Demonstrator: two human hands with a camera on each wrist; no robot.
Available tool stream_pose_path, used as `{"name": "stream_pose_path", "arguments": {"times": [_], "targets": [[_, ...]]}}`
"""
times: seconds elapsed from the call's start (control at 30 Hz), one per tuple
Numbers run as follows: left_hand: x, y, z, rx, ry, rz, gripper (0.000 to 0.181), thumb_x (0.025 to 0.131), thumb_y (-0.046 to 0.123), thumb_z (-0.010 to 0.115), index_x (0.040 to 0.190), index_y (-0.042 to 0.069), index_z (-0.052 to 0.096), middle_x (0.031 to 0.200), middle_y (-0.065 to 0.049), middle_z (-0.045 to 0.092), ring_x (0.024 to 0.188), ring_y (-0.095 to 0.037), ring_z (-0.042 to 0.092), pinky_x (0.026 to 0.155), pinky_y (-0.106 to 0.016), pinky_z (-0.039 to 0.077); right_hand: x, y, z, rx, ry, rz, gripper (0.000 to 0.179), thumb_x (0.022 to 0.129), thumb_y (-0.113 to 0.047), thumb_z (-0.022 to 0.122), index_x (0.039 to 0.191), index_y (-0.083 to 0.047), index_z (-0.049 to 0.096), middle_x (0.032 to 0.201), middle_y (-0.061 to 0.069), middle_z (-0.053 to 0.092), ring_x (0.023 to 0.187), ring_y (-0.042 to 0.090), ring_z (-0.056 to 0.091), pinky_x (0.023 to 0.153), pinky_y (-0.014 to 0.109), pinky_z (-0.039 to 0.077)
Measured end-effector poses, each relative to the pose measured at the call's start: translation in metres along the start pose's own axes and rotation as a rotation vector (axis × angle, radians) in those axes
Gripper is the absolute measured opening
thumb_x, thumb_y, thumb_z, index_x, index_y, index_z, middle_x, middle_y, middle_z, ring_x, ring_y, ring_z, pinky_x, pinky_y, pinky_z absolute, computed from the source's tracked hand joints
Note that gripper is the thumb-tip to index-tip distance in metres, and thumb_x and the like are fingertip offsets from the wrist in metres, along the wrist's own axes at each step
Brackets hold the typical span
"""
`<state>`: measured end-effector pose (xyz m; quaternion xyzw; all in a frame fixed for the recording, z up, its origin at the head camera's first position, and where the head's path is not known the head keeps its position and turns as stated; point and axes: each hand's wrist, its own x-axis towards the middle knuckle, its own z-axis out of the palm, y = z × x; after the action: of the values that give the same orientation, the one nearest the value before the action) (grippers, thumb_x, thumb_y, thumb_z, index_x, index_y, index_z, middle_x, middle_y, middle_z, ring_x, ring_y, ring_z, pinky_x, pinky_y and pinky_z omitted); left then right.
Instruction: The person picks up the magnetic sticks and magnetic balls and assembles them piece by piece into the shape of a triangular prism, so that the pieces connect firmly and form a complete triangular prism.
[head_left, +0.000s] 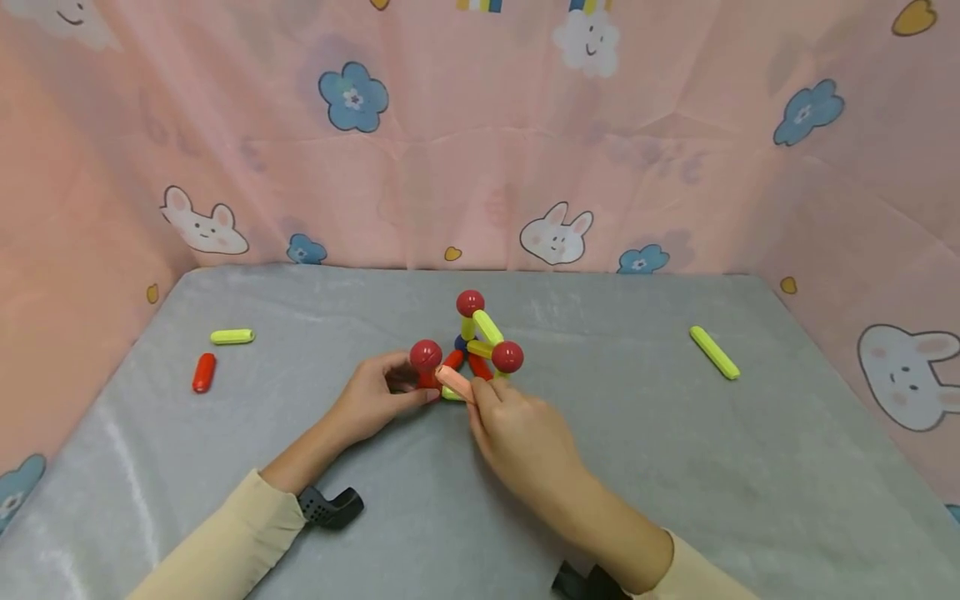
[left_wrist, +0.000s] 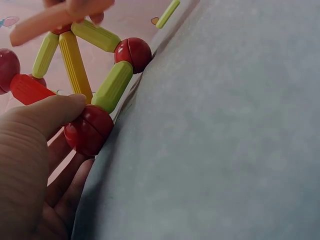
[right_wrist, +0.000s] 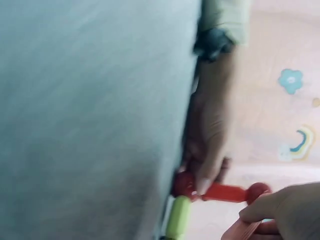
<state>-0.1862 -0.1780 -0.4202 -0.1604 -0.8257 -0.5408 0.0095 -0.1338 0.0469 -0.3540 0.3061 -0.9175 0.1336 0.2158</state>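
Note:
A frame of ball-and-rod building pieces stands on the grey cloth, with red balls (head_left: 470, 303), a dark blue ball (head_left: 461, 342) at the back, and red and yellow-green rods (head_left: 488, 327). My left hand (head_left: 372, 398) grips its near left corner; in the left wrist view the thumb presses on a red ball (left_wrist: 89, 130) there, fingers behind it. From that ball rises a red rod (right_wrist: 225, 193) topped by another red ball (head_left: 426, 356). My right hand (head_left: 528, 433) pinches a light orange rod (head_left: 456, 384), whose free end points toward this upper ball and overlaps the frame in the head view.
On the left of the grey cloth (head_left: 420, 517) lie a short yellow-green rod (head_left: 232, 337) and a short red rod (head_left: 203, 372). A longer yellow-green rod (head_left: 715, 352) lies far right. A pink patterned curtain (head_left: 450, 167) encloses the back and sides.

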Motion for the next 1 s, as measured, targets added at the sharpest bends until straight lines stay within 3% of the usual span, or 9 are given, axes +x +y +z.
{"name": "stream_pose_path", "arguments": {"times": [0.17,0.37,0.67,0.9,1.0], "targets": [[0.001,0.003,0.0,0.01,0.0,0.008,0.031,0.084,0.012,0.082,0.113,0.011,0.073,0.107,-0.007,0.076,0.088,-0.013,0.069,0.081,-0.024,0.057,0.0,0.008,0.01,-0.07,0.069,-0.055,0.025,0.082,-0.015,0.084,0.1,-0.002,0.072,0.083,0.007,0.073,0.062,0.015,0.067,0.052,0.027,0.056],[0.0,0.004,-0.003,0.02,0.003,0.014,0.032,0.083,0.011,0.082,0.114,0.009,0.072,0.107,-0.008,0.076,0.089,-0.012,0.069,0.081,-0.023,0.057,0.003,0.016,0.019,-0.153,0.188,-0.12,0.028,0.081,-0.021,0.086,0.102,-0.006,0.076,0.086,0.005,0.078,0.062,0.016,0.07,0.048,0.025,0.052],[0.0,0.003,-0.008,0.021,-0.001,0.028,0.032,0.084,0.013,0.082,0.114,0.01,0.072,0.108,-0.008,0.075,0.09,-0.014,0.069,0.082,-0.023,0.057,0.006,0.025,0.036,-0.014,0.198,-0.108,0.031,0.082,-0.024,0.085,0.107,-0.009,0.076,0.093,0.002,0.08,0.075,0.014,0.076,0.051,0.024,0.054],[0.0,0.003,-0.008,0.022,0.002,0.022,0.032,0.084,0.013,0.083,0.114,0.011,0.072,0.106,-0.008,0.076,0.088,-0.012,0.068,0.081,-0.023,0.057,0.007,0.03,0.042,-0.002,0.199,-0.108,0.029,0.084,-0.02,0.084,0.108,-0.008,0.076,0.097,0.003,0.08,0.079,0.014,0.077,0.054,0.023,0.056],[-0.001,0.004,-0.007,0.022,0.0,0.018,0.031,0.083,0.012,0.083,0.112,0.011,0.073,0.105,-0.007,0.075,0.087,-0.012,0.068,0.08,-0.023,0.057,0.007,0.033,0.041,0.022,0.241,-0.142,0.024,0.084,-0.021,0.083,0.102,-0.007,0.076,0.091,0.003,0.079,0.072,0.013,0.075,0.052,0.021,0.054]]}}
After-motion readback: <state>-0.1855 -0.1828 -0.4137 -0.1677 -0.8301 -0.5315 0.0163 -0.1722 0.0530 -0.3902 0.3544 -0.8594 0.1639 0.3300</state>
